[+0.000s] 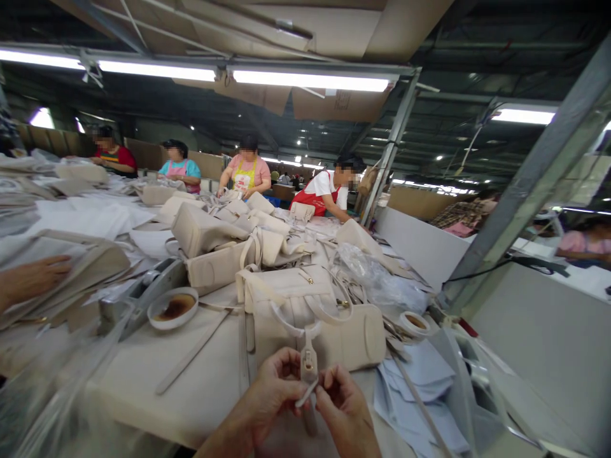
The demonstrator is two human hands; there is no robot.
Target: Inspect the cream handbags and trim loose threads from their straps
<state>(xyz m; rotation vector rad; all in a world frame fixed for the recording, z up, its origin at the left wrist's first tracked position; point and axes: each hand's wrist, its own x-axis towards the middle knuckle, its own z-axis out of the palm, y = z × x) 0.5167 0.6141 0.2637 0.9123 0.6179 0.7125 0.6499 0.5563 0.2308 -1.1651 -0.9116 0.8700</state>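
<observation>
My left hand (272, 391) and my right hand (341, 404) meet at the bottom centre, both pinched on a narrow cream strap piece with a small buckle (309, 366). The strap runs up toward a cream handbag (310, 318) lying on the table just beyond my fingers. Another loose cream strap (193, 350) lies flat to the left of my hands.
Several cream handbags (214, 248) are piled along the long table (143, 381). A small bowl of brown glue (172, 308) stands at left, with a tape roll (414, 323) and blue-white sheets (420, 394) at right. Another person's hand (31, 280) rests on a bag at far left. Workers stand further along.
</observation>
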